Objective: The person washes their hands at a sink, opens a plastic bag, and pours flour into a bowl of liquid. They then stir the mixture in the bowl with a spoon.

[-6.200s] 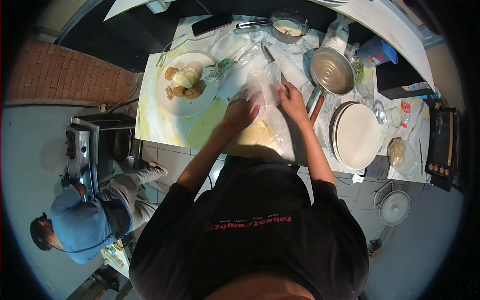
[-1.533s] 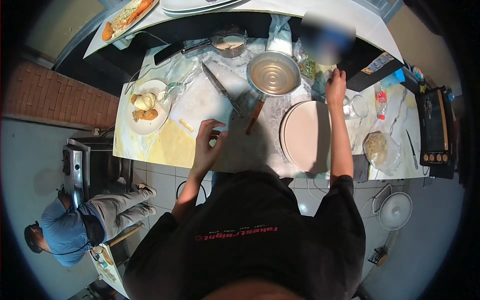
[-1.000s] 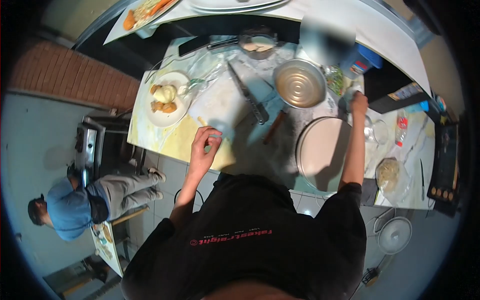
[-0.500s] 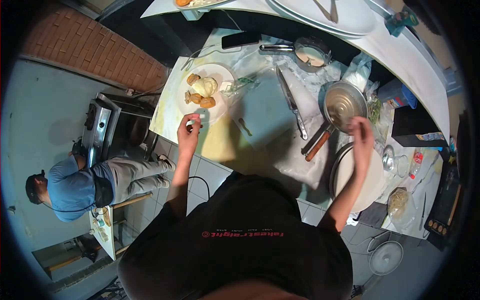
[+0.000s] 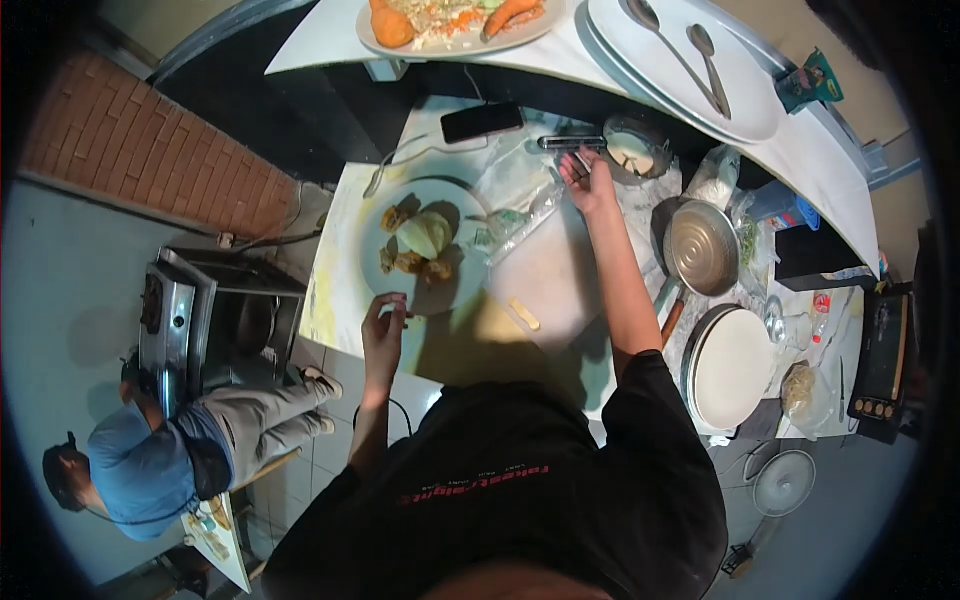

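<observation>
My left hand [image 5: 383, 325] is at the near edge of a white plate [image 5: 458, 192], its fingers curled in toward the thumb; whether they hold anything I cannot tell. A pale rounded mound [image 5: 426, 234] and several browned food pieces [image 5: 409, 262] lie on that plate. Reaching toward the back, my right hand [image 5: 590, 183] has its fingers apart just below the black handle [image 5: 560, 143] of a small saucepan. Creamy white liquid [image 5: 630, 150] fills the bottom of this pan. Beneath my right forearm the pale cutting board [image 5: 545, 265] is partly covered, and the knife is hidden.
A metal pan [image 5: 703, 248] stands at right behind stacked plates [image 5: 735, 370]. A phone [image 5: 482, 122] lies at the back. Overhead, a shelf bears a food platter [image 5: 455, 45] and a large plate with spoons [image 5: 690, 75]. At left, a person [image 5: 150, 460] faces a stove [image 5: 170, 310].
My right hand has moved from over the metal pan, left and away from me, to the small saucepan's handle. My left hand stays by the plate. The view has shifted, showing more of the shelf.
</observation>
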### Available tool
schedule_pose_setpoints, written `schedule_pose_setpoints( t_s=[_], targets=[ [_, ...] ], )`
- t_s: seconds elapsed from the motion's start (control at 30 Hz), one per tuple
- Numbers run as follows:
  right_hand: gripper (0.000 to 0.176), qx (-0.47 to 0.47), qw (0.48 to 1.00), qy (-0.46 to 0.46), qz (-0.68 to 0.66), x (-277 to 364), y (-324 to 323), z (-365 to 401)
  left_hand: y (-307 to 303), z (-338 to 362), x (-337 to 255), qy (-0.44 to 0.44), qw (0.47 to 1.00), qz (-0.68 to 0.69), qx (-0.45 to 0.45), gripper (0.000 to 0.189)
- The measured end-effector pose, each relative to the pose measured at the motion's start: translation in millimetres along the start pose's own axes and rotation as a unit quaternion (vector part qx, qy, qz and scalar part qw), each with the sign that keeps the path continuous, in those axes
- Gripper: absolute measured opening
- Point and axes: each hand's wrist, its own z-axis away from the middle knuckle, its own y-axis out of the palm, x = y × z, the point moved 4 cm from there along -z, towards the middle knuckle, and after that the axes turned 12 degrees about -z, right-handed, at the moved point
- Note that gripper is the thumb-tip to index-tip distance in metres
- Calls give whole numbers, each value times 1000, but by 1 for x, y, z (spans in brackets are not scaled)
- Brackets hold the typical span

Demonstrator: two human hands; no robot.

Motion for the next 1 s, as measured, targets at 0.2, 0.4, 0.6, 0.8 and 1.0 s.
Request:
schedule_pose_setpoints(
  t_s=[0.2, 0.4, 0.6, 0.8, 1.0],
  targets=[
    [23, 31, 995, -14, -97, -3, 8, -3, 10, -23, -7, -8, 998, 27, 59, 21],
    [17, 8, 984, -175, 20, 8, -21, 49, 22, -41, -14, -4, 995, 55, 81, 21],
    [28, -59, 975, -168, 136, 31, -44, 96, 27, -38, -14, -20, 993, 16, 112, 22],
    [29, -8, 967, -144, 211, 41, -36, 154, 38, -28, -27, 9, 992, 10, 125, 18],
    [31, 8, 968, -94, 234, 23, -30, 233, 74, -19, -56, 77, 977, -28, 198, 21]
  ],
)
